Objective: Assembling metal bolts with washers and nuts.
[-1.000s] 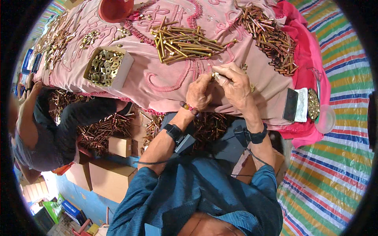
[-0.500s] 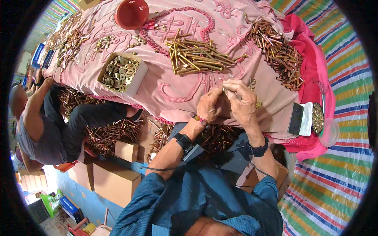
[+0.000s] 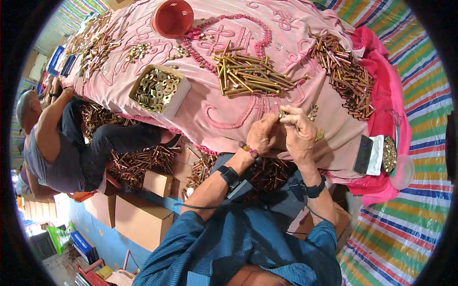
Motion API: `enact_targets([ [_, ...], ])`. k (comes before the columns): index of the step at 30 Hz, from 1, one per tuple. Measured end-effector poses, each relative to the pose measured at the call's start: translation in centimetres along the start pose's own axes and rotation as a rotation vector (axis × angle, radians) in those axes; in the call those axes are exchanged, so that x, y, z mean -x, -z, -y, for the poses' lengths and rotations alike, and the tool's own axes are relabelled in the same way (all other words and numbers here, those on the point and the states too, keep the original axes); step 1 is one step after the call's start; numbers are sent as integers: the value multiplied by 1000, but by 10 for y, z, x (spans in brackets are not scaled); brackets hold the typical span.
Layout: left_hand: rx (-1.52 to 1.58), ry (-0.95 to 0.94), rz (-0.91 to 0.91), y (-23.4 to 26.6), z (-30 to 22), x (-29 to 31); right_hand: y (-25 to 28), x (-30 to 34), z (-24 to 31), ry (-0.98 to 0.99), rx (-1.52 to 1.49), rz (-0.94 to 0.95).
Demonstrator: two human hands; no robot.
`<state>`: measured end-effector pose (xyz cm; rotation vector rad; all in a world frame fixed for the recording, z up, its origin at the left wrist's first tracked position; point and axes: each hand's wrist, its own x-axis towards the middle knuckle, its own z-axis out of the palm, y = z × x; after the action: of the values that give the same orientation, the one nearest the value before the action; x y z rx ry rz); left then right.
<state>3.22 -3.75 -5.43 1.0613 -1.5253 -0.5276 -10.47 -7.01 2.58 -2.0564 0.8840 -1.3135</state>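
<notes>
My left hand (image 3: 261, 134) and my right hand (image 3: 300, 131) are close together over the near edge of the pink cloth (image 3: 191, 97), fingers closed. A small shiny metal piece (image 3: 282, 114) shows at my right fingertips; its kind is too small to tell. What my left fingers grip is hidden. Just beyond lies a pile of long brass-coloured bolts (image 3: 253, 76). To the right of my right hand are a few small nuts (image 3: 313, 112) and loose washers (image 3: 319, 134). A cardboard box of washers (image 3: 183, 94) stands to the left.
More bolts (image 3: 346, 76) are heaped at right, near a black box (image 3: 363, 153) and a pile of nuts (image 3: 389, 153). A red plastic basket (image 3: 172, 19) stands at the far side. Another person (image 3: 52, 148) sits at left, beside cardboard boxes (image 3: 143, 219) and bolts on the floor.
The view has shifted, so the table things appear farther right. My hands stay together; my right fingers have changed position slightly, and the small metal piece shows more clearly.
</notes>
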Motion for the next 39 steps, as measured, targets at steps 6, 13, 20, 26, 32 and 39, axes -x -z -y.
enact_targets([
  [6,-22,16,3,-2,-1,-2,-1,-1,3,-195,-240,-49],
  [13,-10,50,39,-1,3,1,4,-9,7,62,100,52],
  [20,-25,24,27,-2,4,1,8,-12,9,-18,83,27],
  [26,-25,60,34,-1,2,2,5,-14,22,-149,108,33],
  [32,6,50,-14,-4,0,0,8,-16,20,39,296,99],
  [39,-30,0,22,-1,-4,-2,9,-18,17,-342,239,161],
])
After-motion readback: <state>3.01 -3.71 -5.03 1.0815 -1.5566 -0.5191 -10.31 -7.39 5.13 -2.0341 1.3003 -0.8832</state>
